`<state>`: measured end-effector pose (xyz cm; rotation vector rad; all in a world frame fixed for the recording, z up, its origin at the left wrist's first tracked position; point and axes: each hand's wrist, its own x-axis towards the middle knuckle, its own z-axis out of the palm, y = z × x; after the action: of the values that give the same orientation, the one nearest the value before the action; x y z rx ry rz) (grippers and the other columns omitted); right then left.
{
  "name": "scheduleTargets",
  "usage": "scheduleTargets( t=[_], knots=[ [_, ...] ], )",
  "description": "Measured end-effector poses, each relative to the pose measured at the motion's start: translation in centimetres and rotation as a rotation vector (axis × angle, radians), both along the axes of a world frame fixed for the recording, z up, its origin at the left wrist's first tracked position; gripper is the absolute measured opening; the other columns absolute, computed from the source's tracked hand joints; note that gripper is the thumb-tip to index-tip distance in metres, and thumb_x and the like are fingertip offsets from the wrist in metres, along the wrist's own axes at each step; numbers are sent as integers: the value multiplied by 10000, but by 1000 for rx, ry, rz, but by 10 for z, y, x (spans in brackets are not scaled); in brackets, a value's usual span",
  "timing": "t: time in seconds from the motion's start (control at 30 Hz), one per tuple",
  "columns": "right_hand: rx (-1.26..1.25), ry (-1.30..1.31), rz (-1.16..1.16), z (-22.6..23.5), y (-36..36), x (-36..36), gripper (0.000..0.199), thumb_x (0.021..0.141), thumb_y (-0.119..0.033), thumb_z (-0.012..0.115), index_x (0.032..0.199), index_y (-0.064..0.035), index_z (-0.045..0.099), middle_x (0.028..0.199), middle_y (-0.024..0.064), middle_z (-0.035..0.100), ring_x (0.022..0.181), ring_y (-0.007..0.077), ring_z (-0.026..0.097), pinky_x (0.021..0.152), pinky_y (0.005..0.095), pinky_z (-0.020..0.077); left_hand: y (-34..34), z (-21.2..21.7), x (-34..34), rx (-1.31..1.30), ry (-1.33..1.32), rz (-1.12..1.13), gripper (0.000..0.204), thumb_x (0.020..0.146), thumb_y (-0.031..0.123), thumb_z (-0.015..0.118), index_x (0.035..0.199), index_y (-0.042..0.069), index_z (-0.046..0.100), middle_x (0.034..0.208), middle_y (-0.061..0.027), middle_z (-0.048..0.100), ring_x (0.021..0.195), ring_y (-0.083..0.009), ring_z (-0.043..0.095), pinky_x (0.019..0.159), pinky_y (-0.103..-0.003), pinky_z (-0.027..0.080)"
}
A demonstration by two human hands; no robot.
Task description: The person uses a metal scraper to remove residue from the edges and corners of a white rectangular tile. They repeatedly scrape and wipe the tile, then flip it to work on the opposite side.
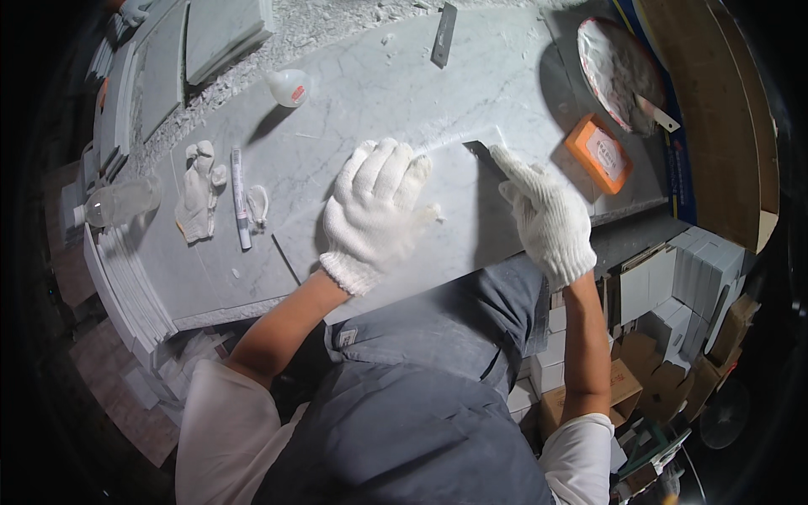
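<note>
My left hand (374, 206), in a white knitted glove, rests palm down on a pale marble slab (454, 240) with its fingers stretched out. In my gloved right hand (549, 220) is a thin dark metal scraper blade (476, 150). The blade is tilted near the slab's far edge, and my forefinger points along it. Fingers of the right hand partly hide the blade's held end. A whitish streak runs along the slab's far edge between the hands. The slab's near edge reaches out over my lap.
Left of me lie a spare glove (196, 198), a marker pen (241, 202) and a clear bottle (126, 202). A white squeeze bottle (288, 87) stands farther back, left of another flat blade (443, 35). To the right are an orange box (621, 178) and a round pan of grey paste (619, 67).
</note>
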<state>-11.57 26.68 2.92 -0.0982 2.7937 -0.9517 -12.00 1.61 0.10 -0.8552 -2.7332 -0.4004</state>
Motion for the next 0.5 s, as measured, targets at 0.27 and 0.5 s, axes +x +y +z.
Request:
scheduleTargets(
  t=[0.27,0.5],
  knots=[
    [-64,56,119,-5,3,-6,476,997,-83,562,1455,-206,597,1044,158,723,901,347,705,769,442,558,-1,-1,1,-3,-4,-1,538,885,283,704,1359,32,661,1420,-140,597,1392,-329,502,1206,-508,370],
    [-42,73,108,-10,11,-9,515,981,26,587,1433,-208,666,921,95,706,739,177,654,705,306,548,1,-6,2,-2,-11,29,530,843,354,786,1299,103,684,1428,-104,551,1386,-323,462,1213,-507,354]
  ],
)
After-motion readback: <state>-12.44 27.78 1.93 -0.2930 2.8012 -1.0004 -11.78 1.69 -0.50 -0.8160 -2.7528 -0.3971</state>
